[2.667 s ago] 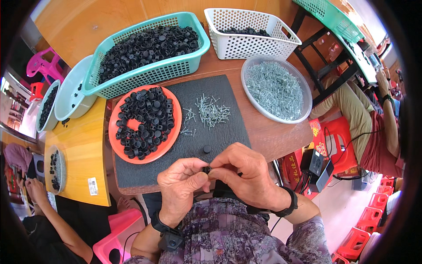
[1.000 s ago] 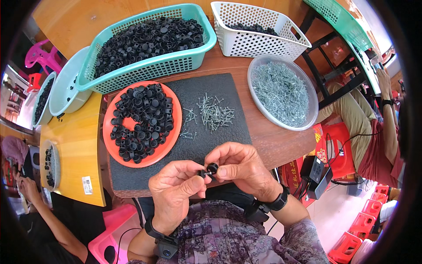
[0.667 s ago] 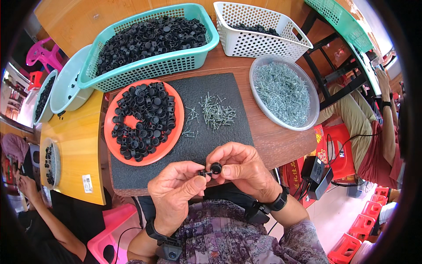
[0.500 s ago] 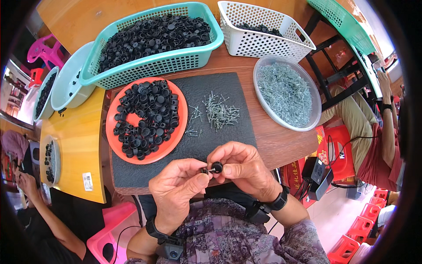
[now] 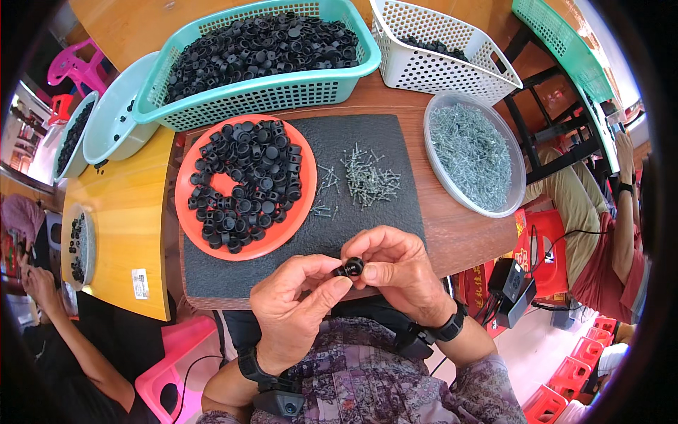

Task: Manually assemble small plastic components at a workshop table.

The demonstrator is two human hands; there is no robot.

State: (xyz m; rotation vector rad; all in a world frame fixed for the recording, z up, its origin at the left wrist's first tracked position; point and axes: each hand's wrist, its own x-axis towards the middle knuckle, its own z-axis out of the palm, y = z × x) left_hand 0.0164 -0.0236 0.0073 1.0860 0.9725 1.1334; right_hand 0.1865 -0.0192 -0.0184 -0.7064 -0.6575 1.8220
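Observation:
In front of my chest, my left hand and my right hand meet at the near edge of the table. Both pinch one small black plastic fitting between thumb and fingers; its rounded, ring-like end sits at the right fingertips. No screw shows at it now. Just beyond lies a dark mat with a pile of small silver screws and a few strays. An orange-red plate on its left carries many black plastic fittings.
A teal basket of black parts stands at the back, beside a white basket. A clear tub of screws is at the right. Pale bowls stand left. Co-workers' arms show at both sides.
The silver screw seen between the two black pieces no longer shows; the pieces now sit together at my fingertips. The view has shifted, so the table appears slightly further right.

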